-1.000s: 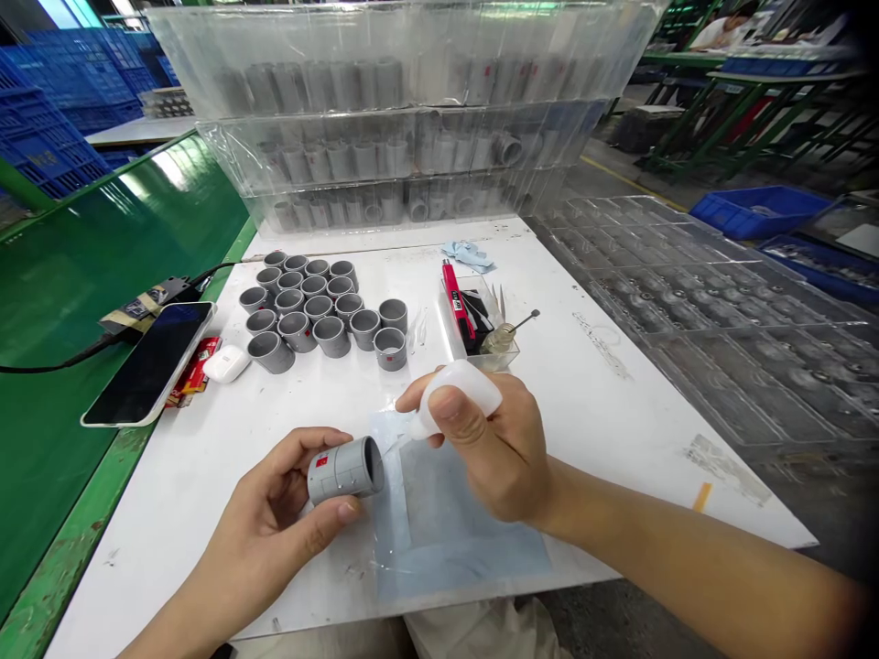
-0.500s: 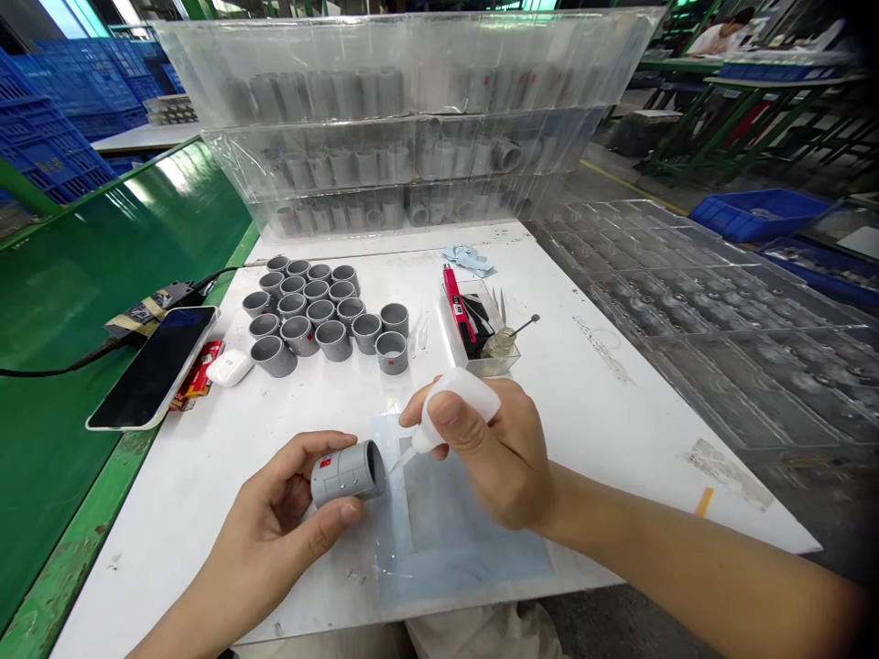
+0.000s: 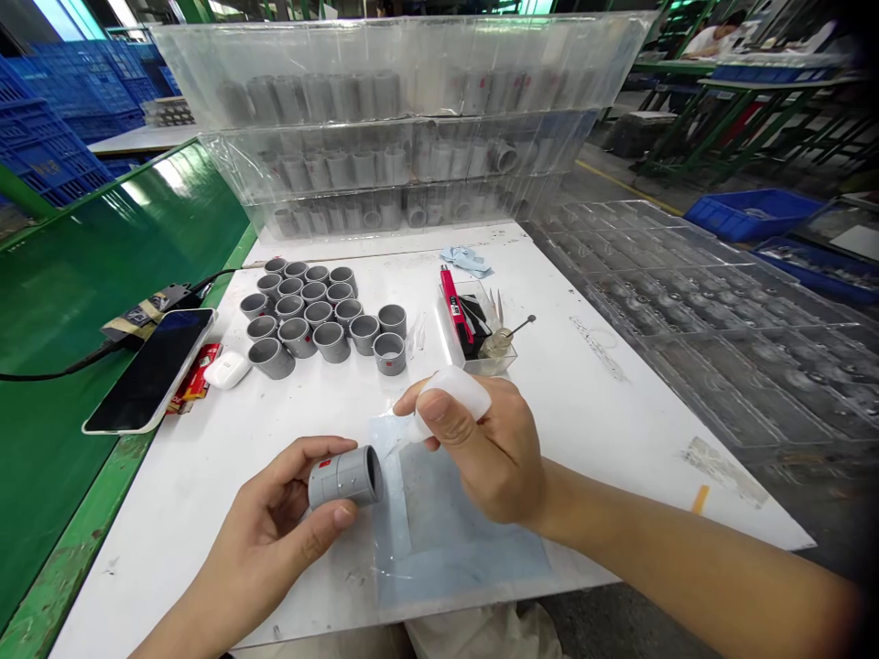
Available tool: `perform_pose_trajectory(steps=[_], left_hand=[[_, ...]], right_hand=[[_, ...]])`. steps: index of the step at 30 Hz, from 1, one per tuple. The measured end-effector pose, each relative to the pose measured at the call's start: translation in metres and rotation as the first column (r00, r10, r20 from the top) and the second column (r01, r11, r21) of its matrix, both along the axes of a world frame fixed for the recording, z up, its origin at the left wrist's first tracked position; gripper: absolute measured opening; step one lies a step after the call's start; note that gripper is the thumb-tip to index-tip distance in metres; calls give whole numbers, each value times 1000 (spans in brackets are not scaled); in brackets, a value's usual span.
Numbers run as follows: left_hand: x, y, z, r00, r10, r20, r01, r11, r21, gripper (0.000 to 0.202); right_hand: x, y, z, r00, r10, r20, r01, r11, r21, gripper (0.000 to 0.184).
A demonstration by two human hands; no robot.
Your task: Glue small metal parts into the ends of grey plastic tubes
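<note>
Between the thumb and fingers of my left hand (image 3: 275, 522) lies a grey plastic cylinder (image 3: 343, 478), on its side, its open end turned right. It carries a small red mark. My right hand (image 3: 491, 448) is closed round a white squeeze bottle (image 3: 459, 403) with a thin clear nozzle (image 3: 399, 445). The nozzle points down and left, close to the cylinder's open rim but apart from it. Beneath my right hand a light blue sheet (image 3: 467, 572) covers part of the white table (image 3: 591, 430). Several matching grey cylinders (image 3: 320, 314) stand upright in a group beyond my left hand.
A small clear box (image 3: 500, 366) holds a red-handled cutter (image 3: 451, 297), tweezers and a little jar (image 3: 495, 342). Left are a phone (image 3: 151, 371) and a white case (image 3: 227, 370). Stacked clear trays (image 3: 405, 55) of cylinders wall off the back; a blue cloth (image 3: 467, 260) lies before them.
My right hand and the bottle have moved slightly up and left, lifting the nozzle a little. My left hand keeps its hold on the cylinder. The whole view has shifted slightly.
</note>
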State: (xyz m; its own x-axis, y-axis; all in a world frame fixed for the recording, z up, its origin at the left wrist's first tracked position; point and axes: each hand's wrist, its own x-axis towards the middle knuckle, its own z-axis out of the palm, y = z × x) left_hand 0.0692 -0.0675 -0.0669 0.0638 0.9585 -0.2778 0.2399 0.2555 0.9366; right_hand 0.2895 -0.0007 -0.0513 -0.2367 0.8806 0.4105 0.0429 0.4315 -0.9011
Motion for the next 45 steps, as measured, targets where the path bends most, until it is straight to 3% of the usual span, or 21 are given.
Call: perform_pose_trajectory(steps=[7, 11, 14, 19, 21, 24, 30, 45], left_hand=[[5, 2, 8, 1000, -2, -11, 2, 998, 57, 40], [6, 3, 6, 998, 55, -13, -54, 996, 71, 33], [4, 2, 1, 991, 122, 58, -125, 990, 64, 41], [3, 4, -3, 990, 89, 110, -103, 987, 122, 22], [6, 5, -3, 985, 105, 139, -121, 986, 113, 28], [10, 6, 0, 982, 147, 122, -158, 984, 86, 39], [14, 1, 5, 981, 151, 119, -155, 988, 22, 36], [12, 1, 6, 983, 147, 108, -151, 988, 32, 36]], right_hand=[[3, -1, 2, 994, 19, -103, -22, 999, -32, 47], [5, -1, 4, 986, 7, -169, -14, 999, -36, 48], [5, 0, 5, 991, 22, -135, -25, 1000, -17, 48], [3, 1, 4, 995, 49, -87, -45, 998, 37, 45], [2, 1, 4, 996, 45, -82, -42, 998, 45, 45], [2, 2, 4, 997, 32, -67, -31, 999, 25, 49], [1, 2, 2, 998, 34, -43, -32, 999, 45, 57], [2, 0, 2, 996, 72, -60, -73, 997, -23, 48]])
